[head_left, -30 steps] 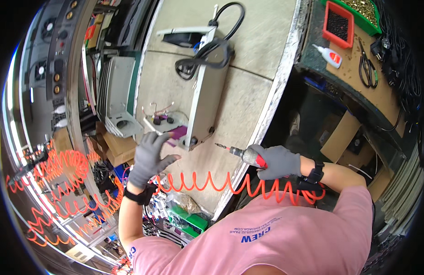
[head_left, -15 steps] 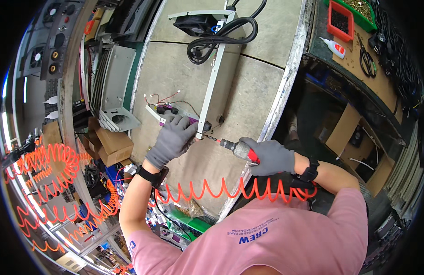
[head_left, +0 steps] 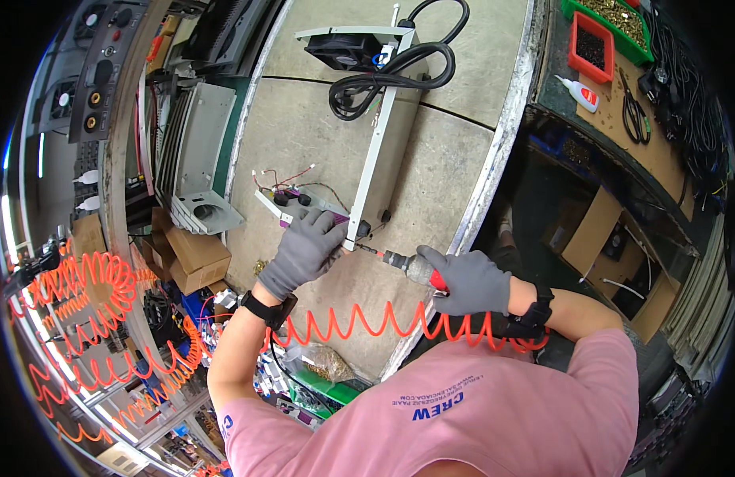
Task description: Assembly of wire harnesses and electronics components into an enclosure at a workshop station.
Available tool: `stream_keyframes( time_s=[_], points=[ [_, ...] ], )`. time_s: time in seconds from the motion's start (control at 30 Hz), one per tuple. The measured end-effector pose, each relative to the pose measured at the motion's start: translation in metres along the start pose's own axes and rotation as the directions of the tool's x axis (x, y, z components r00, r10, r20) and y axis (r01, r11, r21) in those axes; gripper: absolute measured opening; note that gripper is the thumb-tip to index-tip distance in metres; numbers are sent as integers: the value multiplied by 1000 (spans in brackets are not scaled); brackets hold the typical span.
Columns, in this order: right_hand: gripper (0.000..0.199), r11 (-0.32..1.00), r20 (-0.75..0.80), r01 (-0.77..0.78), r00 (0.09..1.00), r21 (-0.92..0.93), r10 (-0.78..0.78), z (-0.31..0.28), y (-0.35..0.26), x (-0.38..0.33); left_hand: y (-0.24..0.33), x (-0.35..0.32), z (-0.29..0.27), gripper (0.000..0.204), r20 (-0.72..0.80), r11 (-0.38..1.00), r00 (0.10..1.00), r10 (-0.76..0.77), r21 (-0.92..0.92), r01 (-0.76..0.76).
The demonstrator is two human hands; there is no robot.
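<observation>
A grey metal chassis (head_left: pixel 398 143) stands on the worktable, with a black fan (head_left: pixel 344 52) and a looped black power cord (head_left: pixel 441 73) at its far end. At the near end sits a small panel with black knobs, a purple circuit board (head_left: pixel 336 213) and thin wires. My gloved left hand (head_left: pixel 301 251) is closed on this panel beside the chassis's near corner. In my gloved right hand (head_left: pixel 475 284) is an air screwdriver (head_left: pixel 421 270), held sideways. Its bit reaches the near corner of the chassis; whether a screw is there I cannot make out.
An orange coiled hose (head_left: pixel 367 326) crosses below my hands. On the right bench are a red bin of dark screws (head_left: pixel 591 49), a green bin (head_left: pixel 646 48), a glue bottle (head_left: pixel 579 93) and scissors (head_left: pixel 636 115). Metal panels (head_left: pixel 201 135) and a cardboard box (head_left: pixel 194 258) stand left.
The chassis's near end and the screwdriver have shifted slightly downward in view. My right hand has moved a little lower too, and the bit stays at the corner.
</observation>
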State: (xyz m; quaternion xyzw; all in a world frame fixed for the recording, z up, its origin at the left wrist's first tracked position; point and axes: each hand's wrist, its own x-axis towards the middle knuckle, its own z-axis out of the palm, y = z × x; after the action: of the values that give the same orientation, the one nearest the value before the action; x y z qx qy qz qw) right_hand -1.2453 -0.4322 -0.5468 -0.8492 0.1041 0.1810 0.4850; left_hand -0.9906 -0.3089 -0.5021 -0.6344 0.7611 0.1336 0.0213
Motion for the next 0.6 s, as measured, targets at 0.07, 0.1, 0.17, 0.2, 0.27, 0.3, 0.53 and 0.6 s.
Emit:
stream_keyframes(
  time_s=[0.07,0.1,0.17,0.2,0.27,0.3,0.53,0.6],
  points=[
    [67,999,12,2,1000,44,-3,-2,-3,1,0,0,0,32,-16,1000,1000,-7,-30,6],
    [66,996,22,4,1000,86,-6,-3,-4,3,-1,-2,0,32,-15,999,1000,-9,-31,9],
    [65,992,63,-10,998,128,2,-6,-2,4,1,1,-1,33,38,1000,999,-19,5,19],
    [64,986,105,-24,994,168,6,-8,-2,6,1,2,0,33,38,1000,999,-17,5,17],
    [62,994,112,-21,994,108,9,-13,-3,9,-2,0,3,41,43,999,999,-2,-36,3],
    [60,999,116,-19,993,48,14,-15,-3,10,-2,0,3,41,42,999,999,-3,-36,5],
    [59,1000,125,-17,992,3,17,-20,-6,12,0,0,3,37,17,1000,1000,1,-11,0],
    [60,1000,136,-8,991,1,7,-23,-8,12,2,1,1,33,30,1000,1000,2,10,-3]
  ],
)
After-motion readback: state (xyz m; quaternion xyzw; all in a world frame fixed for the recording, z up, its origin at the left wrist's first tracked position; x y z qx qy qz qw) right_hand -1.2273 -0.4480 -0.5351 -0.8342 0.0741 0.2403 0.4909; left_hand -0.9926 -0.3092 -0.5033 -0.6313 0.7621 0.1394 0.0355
